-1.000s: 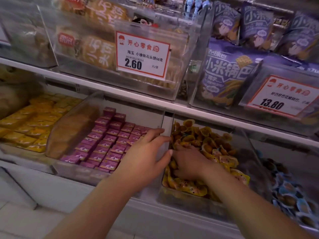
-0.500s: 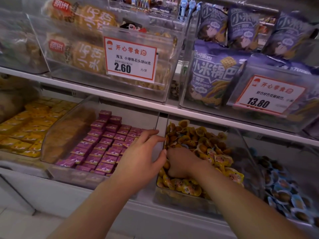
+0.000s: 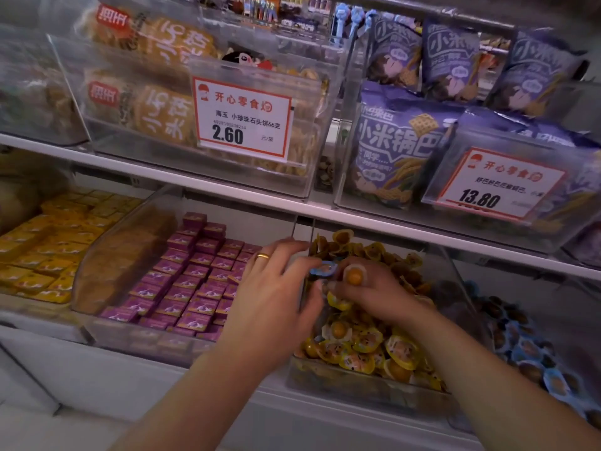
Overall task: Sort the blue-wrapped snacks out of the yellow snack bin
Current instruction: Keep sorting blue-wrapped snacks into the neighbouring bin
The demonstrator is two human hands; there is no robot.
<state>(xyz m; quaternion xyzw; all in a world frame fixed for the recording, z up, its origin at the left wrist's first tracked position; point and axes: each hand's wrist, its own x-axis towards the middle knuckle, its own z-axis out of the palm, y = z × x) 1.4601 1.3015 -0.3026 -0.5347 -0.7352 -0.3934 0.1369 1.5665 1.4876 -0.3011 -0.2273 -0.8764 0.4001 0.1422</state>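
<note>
So we're looking down at the lower shelf (image 3: 357, 224) and both hands meet right over the clear bin of yellow-wrapped snacks (image 3: 364, 375). The left hand (image 3: 276, 297) has a gold ring (image 3: 262, 256) on it and pinches a small blue-wrapped snack (image 3: 322, 269) between thumb and forefinger, held up just above the pile at the bin's left wall. Its other fingers are spread loosely toward the back. The right hand (image 3: 367, 289) is curled over the heap with a yellow-wrapped snack (image 3: 353, 275) sitting up against its fingers, but we can't really tell if it's properly gripped or just resting there, since the fingertips are buried behind the left hand and the pile.

Stuff that's hard to make out: the bin of blue-wrapped snacks (image 3: 533, 362) on the far right is dark, blurry and cut off by the frame edge. The bin walls are see-through and glary, so edges are fuzzy. To the left there's a bin of purple packets (image 3: 195, 281), partly hidden by the left hand, and yellow packets (image 3: 42, 255) beyond that. Up top, a price tag reading 2.60 (image 3: 242, 120) and another reading 13.80 (image 3: 500, 183) cover part of the bags behind them.
</note>
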